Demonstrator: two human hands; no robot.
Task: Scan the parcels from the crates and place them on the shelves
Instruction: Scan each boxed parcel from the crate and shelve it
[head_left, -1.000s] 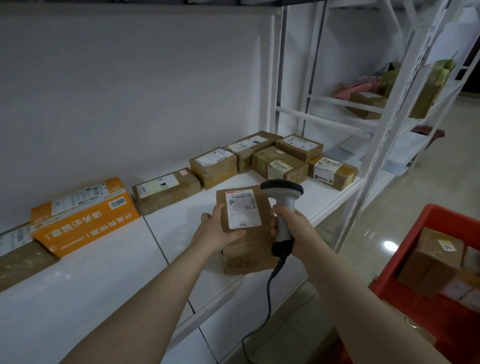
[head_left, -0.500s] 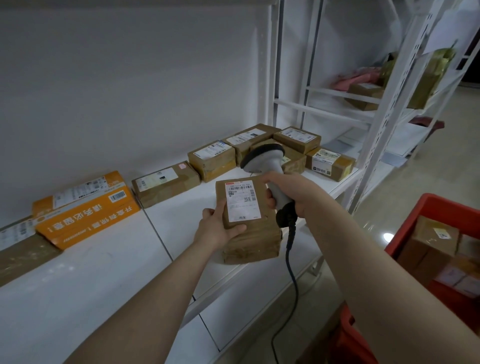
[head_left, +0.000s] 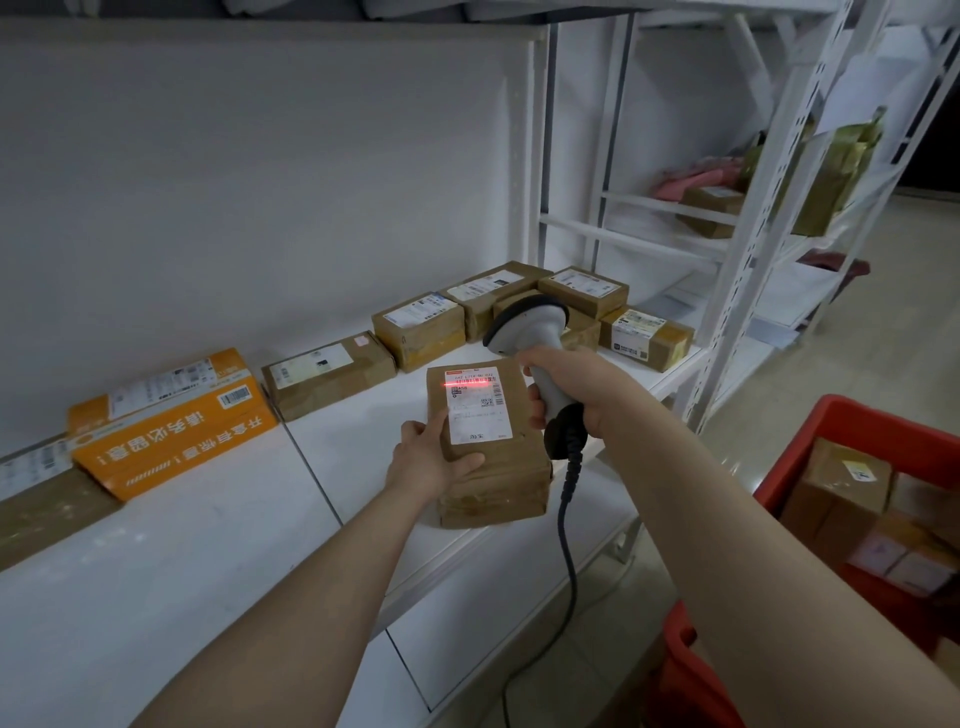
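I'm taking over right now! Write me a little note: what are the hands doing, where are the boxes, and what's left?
Left hand holds the brown parcel at the front edge of the shelf, label up.
Right hand grips the scanner; its red line lies across the label's barcode.
Done: shelved parcels line the back, the orange box among them.
Left: set this parcel on the shelf, then scan the crated parcels in the red crate.

Taped brown cardboard parcel (head_left: 488, 457), paper label (head_left: 475, 404), white matt metal shelf (head_left: 156, 571).
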